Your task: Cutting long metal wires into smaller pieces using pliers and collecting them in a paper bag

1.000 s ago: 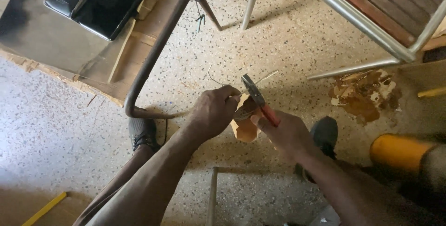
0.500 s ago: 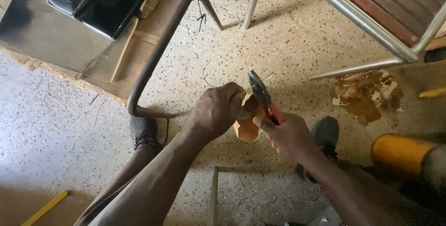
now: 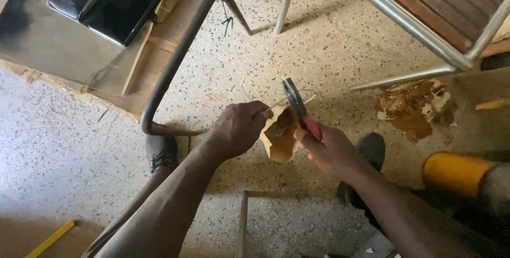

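Pliers (image 3: 295,104) tilted upright; right hand (image 3: 329,149) grips them; left hand (image 3: 240,128) pinches wire (image 3: 281,101).

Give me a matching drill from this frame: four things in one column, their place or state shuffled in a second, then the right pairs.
Things:
1. pliers
2. thin wire
3. black flat case
4. yellow cylinder

Places or states:
A. lying on the brown board at upper left
B. held by its red handles in the right hand
C. on the floor at the right edge
D. pinched in the left hand, running toward the tool's head

Pairs: 1-B, 2-D, 3-A, 4-C
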